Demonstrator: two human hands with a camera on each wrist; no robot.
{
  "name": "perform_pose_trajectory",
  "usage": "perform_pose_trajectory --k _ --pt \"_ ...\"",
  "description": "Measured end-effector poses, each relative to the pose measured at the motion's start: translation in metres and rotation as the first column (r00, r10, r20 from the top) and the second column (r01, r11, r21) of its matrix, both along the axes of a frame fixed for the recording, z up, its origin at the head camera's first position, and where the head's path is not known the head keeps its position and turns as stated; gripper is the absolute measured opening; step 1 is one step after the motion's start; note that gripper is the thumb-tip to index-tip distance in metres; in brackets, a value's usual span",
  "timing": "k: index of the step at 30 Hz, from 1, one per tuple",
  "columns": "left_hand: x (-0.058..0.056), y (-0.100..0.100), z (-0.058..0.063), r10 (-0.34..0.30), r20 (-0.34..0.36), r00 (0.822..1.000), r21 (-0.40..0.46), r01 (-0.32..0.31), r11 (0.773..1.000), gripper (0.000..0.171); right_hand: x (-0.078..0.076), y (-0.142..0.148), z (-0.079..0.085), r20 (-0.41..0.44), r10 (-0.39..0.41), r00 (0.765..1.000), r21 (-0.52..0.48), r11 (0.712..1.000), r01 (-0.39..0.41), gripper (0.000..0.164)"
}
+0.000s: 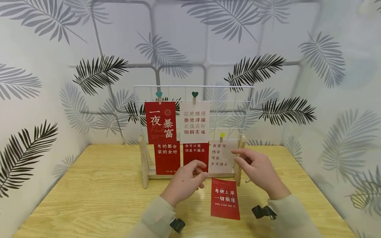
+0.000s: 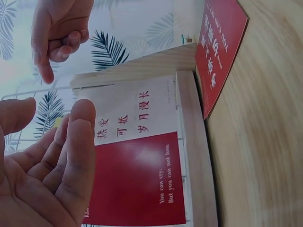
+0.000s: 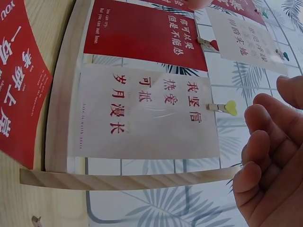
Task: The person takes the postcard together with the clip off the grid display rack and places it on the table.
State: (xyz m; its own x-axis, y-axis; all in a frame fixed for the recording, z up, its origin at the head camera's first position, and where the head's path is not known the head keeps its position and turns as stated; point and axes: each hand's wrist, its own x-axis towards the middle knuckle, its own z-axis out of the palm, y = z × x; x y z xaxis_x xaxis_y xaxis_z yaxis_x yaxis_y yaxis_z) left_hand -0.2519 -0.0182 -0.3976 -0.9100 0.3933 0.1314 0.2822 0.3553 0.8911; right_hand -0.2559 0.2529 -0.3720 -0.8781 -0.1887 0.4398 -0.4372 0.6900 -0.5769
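My left hand hovers in front of the rack's lower middle card, fingers loosely bent and nothing between them. At the rack's right side, my right hand is held with thumb and index finger apart, overlapping the edge of a white card in the head view. A yellow heart clothespin pins that card's top to the white wire grid. Left of it hangs a red card, held by a clothespin with a red heart. Another red card lies on the table below the hands.
Upper cards, one red and one white, hang from heart clothespins. A further red card hangs lower left. Wooden posts and a base bar support the grid. A small clothespin lies on the wooden table.
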Motion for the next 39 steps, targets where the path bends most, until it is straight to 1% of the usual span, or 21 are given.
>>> perform_pose_trajectory --k 2,6,9,14,23,28,33,39 --pt "0.000 -0.002 0.002 0.011 -0.007 1.000 -0.003 -0.011 1.000 0.029 0.000 -0.002 0.003 -0.008 0.009 1.000 0.009 1.000 -0.009 0.031" --pt "0.000 -0.006 0.005 0.009 -0.016 1.000 -0.003 -0.009 1.000 0.027 -0.001 -0.002 0.009 -0.028 0.014 1.000 0.021 1.000 -0.014 0.031" --pt "0.000 -0.008 0.006 0.008 -0.031 0.999 -0.003 -0.008 1.000 0.029 -0.001 -0.003 0.012 -0.054 0.009 0.998 0.031 0.999 -0.007 0.032" --pt "-0.002 -0.016 0.009 0.034 -0.062 0.997 -0.001 -0.034 0.999 0.032 -0.003 -0.009 0.016 -0.103 0.010 0.995 0.028 1.000 -0.007 0.032" --pt "-0.002 -0.026 0.017 0.051 -0.075 0.996 0.008 -0.051 0.999 0.031 -0.007 -0.018 0.025 -0.094 0.014 0.995 0.025 1.000 -0.012 0.030" --pt "-0.003 -0.030 0.022 0.071 -0.110 0.991 -0.009 -0.073 0.997 0.034 -0.009 -0.022 0.033 -0.098 0.025 0.995 0.029 0.999 -0.022 0.030" --pt "-0.005 -0.034 0.026 0.089 -0.146 0.985 -0.019 -0.093 0.996 0.035 -0.010 -0.024 0.039 -0.103 0.031 0.994 0.021 0.999 -0.029 0.033" --pt "-0.007 -0.039 0.030 0.111 -0.182 0.977 -0.042 -0.120 0.992 0.034 -0.015 -0.027 0.044 -0.133 0.047 0.990 0.028 0.999 -0.044 0.035"
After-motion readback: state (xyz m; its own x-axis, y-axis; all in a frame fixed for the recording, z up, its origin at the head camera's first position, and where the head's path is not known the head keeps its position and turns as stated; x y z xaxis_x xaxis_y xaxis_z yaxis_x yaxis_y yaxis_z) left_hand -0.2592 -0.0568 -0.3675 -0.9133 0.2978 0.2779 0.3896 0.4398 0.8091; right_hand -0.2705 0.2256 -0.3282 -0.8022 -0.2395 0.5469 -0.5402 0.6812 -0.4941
